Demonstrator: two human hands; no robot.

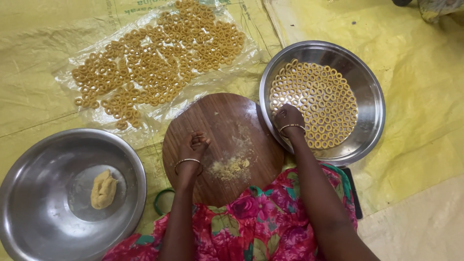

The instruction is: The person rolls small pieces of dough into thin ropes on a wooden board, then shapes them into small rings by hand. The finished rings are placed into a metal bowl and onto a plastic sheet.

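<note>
The right hand, fingers curled, reaches into the pan of dough rings; a careless brush could crush neighbours. The left hand rests curled on the board.

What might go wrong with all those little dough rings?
The right hand reaches into the steel bowl, where dough rings lie packed close; a bump might squash or stick some together. The rings on the plastic sheet lie open on the floor covering, so dust might land on them. The dough lump sits uncovered in the other bowl and may dry out.
</note>
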